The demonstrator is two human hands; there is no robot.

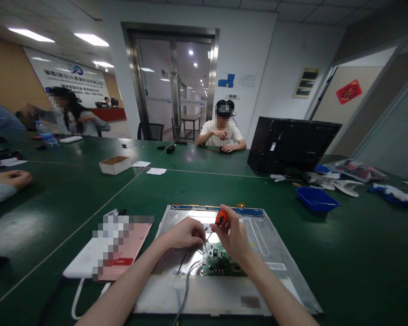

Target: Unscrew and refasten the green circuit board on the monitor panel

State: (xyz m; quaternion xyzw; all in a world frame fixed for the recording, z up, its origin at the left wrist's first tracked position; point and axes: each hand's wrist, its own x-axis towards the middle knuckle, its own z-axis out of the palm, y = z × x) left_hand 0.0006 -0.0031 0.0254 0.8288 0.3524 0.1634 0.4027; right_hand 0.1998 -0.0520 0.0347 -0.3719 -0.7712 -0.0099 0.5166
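Observation:
A silver metal display panel (pixel 170 294) lies flat on the table, with a green circuit board (pixel 217 261) on its middle and a blue strip (pixel 190 208) along its far edge. My right hand (pixel 234 233) is closed on a red and black screwdriver (pixel 221 218), whose thin shaft slants down to the board's upper left corner. Beside that tip, my left hand (pixel 187 233) has its fingers pinched together; what they hold, if anything, is hidden. Grey cables (pixel 186 290) run from the board's left side toward the near edge.
White device and pink booklet (pixel 141 233) lie left of the panel. Farther off are an open box (pixel 115 165), a blue tray (pixel 317 199) and a black monitor (pixel 292 145). A person (pixel 222 129) sits opposite; another person's hand (pixel 18 179) rests at left.

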